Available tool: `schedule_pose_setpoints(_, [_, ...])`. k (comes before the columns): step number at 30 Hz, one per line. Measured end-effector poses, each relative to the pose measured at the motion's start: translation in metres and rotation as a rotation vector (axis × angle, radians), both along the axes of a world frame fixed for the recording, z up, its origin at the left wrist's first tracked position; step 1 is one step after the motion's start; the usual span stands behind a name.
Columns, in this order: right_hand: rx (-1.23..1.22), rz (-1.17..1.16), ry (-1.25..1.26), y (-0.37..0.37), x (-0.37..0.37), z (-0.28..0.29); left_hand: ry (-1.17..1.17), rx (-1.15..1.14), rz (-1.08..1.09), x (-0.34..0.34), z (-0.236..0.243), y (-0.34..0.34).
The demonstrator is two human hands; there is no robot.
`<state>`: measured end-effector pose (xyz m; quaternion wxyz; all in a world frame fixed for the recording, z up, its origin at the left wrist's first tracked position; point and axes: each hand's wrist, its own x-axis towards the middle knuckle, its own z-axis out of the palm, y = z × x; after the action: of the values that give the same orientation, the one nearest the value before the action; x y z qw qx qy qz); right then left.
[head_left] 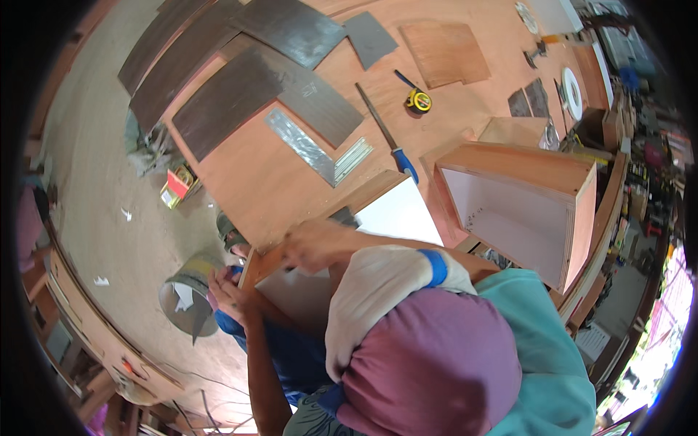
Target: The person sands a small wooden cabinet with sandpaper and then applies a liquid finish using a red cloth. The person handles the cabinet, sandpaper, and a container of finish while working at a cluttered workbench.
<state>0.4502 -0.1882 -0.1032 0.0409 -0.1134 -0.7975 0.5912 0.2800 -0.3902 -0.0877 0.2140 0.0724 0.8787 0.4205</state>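
Note:
A wooden box [251, 271] with white inner faces lies in front of me, partly hidden by a purple cap, a cream cloth and my arms. My left hand [231, 296] grips its left end, with fingers bent over the edge. Across the box reaches my right hand [313, 245], its fingers curled near the left end wall. Whatever those fingers hold is blurred and mostly hidden. Just beyond this hand, a small dark grey piece [342, 216] rests by the white panel [400, 214].
Dark laminate sheets [225, 102] cover the table's far left. A blue-handled file [403, 161] and yellow tape measure [418, 101] lie mid-table. An open wooden box [520, 167] stands right. Beyond are a plywood piece [445, 54] and hammer [536, 54]. A bucket [178, 283] stands on the floor.

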Motion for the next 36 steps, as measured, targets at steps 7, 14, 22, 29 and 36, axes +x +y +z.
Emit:
schedule_pose_setpoints(7, [0.544, 0.506, -0.573, 0.154, 0.093, 0.048, 0.113, -0.017, -0.098, 0.003, 0.000, -0.009])
schedule_pose_setpoints(14, [0.406, -0.366, -0.534, 0.183, 0.109, 0.098, 0.578, -0.303, -0.528, -0.001, 0.014, 0.017])
schedule_pose_setpoints(22, [-0.613, -1.411, -0.132, 0.073, 0.173, 0.176, 0.321, 0.072, -1.475, 0.041, 0.031, 0.083])
schedule_pose_setpoints(29, [-0.749, -1.928, 0.411, -0.050, 0.163, 0.215, 0.401, 0.254, -1.990, 0.270, 0.021, 0.123])
schedule_pose_setpoints(36, [-0.712, -2.030, 0.700, -0.136, 0.172, 0.233, 0.895, 0.159, -2.116, 0.257, 0.013, 0.198])
